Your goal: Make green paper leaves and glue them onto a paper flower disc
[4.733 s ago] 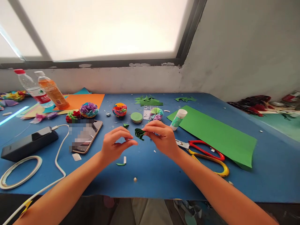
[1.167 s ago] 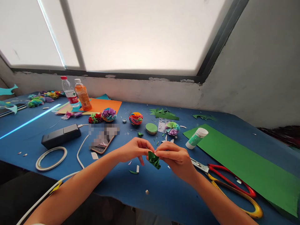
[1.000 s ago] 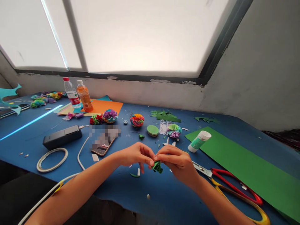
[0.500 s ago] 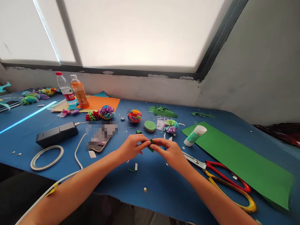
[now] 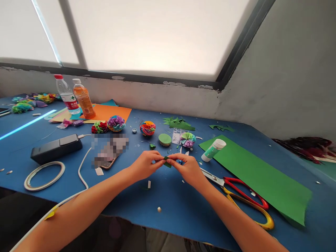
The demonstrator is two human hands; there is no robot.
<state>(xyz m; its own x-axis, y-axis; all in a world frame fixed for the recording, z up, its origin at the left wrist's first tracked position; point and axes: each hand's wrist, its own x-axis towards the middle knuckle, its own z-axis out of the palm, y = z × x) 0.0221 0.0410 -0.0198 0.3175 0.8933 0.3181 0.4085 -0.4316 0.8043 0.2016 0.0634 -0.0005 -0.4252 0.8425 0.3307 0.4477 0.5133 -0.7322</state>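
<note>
hands (image 5: 145,165) (image 5: 189,169): 2, pinching | green paper piece (image 5: 168,164): 1 | scissors (image 5: 219,180): 1

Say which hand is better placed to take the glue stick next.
Probably the right hand: the glue stick is nearer it, on its own side, while the left hand would have to reach across. Both hands pinch the small green paper.

Behind the blue table (image 5: 178,210), a bright, dark-framed window (image 5: 147,38) is set in a scuffed grey wall (image 5: 288,77).

Small green paper piece (image 5: 167,163), pinched between fingertips
</note>
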